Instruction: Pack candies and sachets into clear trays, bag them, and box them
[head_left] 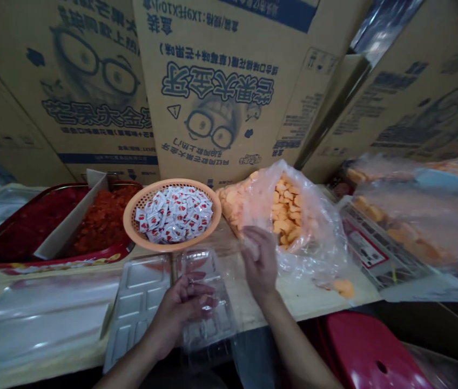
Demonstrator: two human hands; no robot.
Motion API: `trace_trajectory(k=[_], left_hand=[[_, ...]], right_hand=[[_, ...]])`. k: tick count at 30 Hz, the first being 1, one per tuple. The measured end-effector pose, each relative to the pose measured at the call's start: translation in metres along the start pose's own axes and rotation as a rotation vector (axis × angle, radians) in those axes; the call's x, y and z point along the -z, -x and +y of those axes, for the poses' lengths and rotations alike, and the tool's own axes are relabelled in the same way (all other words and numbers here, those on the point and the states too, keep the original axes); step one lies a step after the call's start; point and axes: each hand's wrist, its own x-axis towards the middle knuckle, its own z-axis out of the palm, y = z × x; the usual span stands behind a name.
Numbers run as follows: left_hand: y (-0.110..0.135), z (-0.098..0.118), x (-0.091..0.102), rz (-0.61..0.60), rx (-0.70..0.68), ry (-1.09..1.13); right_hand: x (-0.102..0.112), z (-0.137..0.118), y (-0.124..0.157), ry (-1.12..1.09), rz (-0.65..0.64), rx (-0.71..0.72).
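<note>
My left hand (pixel 186 302) grips a clear plastic compartment tray (pixel 216 324) at the table's front edge, its fingers lying across the tray. My right hand (pixel 259 259) is raised just right of that tray, fingers curled inward. Something pale shows at its fingertips, too blurred to name. Behind it sits an open clear bag (pixel 318 237) of orange, puffy candy pieces (pixel 286 208). A peach-coloured basket (pixel 132 216) full of small white-and-red sachets (pixel 176 213) stands behind the left hand. Stacked compartment trays (pixel 137 302) lie to its left.
A red tub (pixel 71 265) with a divider (pixel 75 216) holds red and orange packets at left. Clear plastic sheets (pixel 51 313) lie before it. Cardboard boxes (pixel 221 97) wall the back. At right are bagged candies (pixel 435 216), a grey crate (pixel 378 248) and a red stool (pixel 375 351).
</note>
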Motion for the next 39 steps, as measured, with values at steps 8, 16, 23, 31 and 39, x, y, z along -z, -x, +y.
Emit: trace_trajectory(k=[8,16,23,31,39], left_hand=[[0.008,0.007,0.000,0.043,0.146,0.137],[0.002,0.001,-0.011,-0.066,0.186,0.201],[-0.017,-0.006,-0.023,-0.175,0.179,0.275],[-0.018,-0.009,-0.031,-0.263,0.171,0.326],[-0.016,-0.014,-0.025,-0.254,0.183,0.347]], right_hand=[[0.033,0.128,-0.049,0.669,-0.487,-0.606],[0.035,0.147,-0.047,0.663,-0.437,-0.675],[0.063,0.044,-0.019,-0.331,0.034,-0.650],[0.026,-0.013,0.022,-0.275,-0.607,-0.454],[0.033,-0.009,0.020,-0.151,-0.478,-0.187]])
